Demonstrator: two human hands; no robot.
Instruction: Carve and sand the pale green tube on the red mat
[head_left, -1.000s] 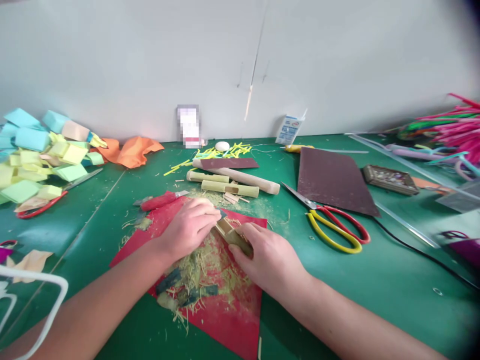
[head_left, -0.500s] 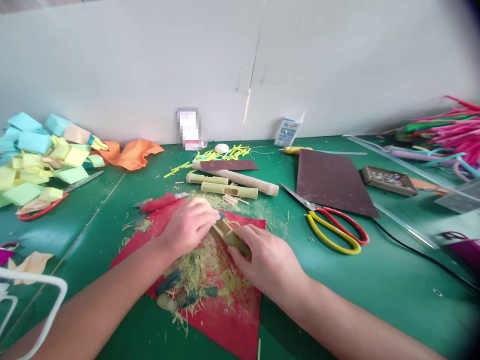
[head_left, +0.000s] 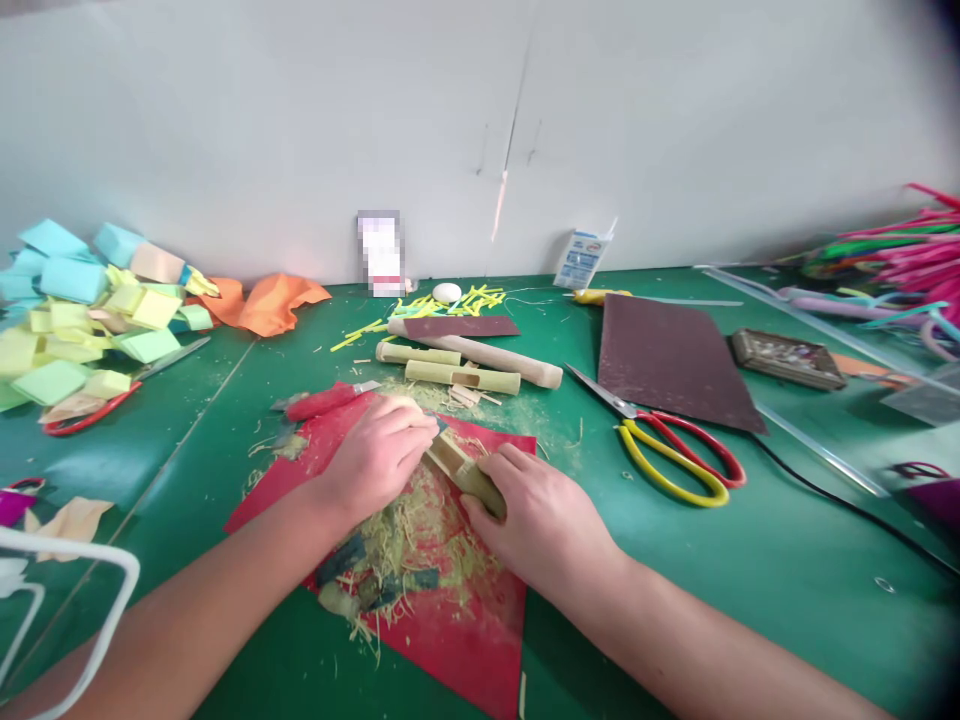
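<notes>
A short bamboo tube [head_left: 482,484] with a rectangular opening cut in its side lies slantwise over a red sheet [head_left: 480,650]. The fingers and thumb of my right hand [head_left: 536,510] wrap round its near end. My left hand [head_left: 379,450] is closed at the tube's far end, pinching a small dark grey piece [head_left: 439,426] that looks like folded sandpaper; most of it is hidden by the fingers. Below the hands, bamboo shavings [head_left: 409,530] and several dark scraps [head_left: 341,560] cover the sheet. A red-handled knife [head_left: 326,401] rests just beyond my left hand.
Past the hands lie two cut bamboo tubes [head_left: 463,377], a pale stick [head_left: 517,362] and a brown sheet [head_left: 667,360]. Scissors with red and yellow handles [head_left: 675,460] are at right. Folded paper pieces [head_left: 82,310] pile up at left, near a white metal frame [head_left: 124,590].
The view has shifted slightly, so the things on the table appear a little farther right. Both hands keep nearly the same hold on the bamboo tube and the dark grey piece.
</notes>
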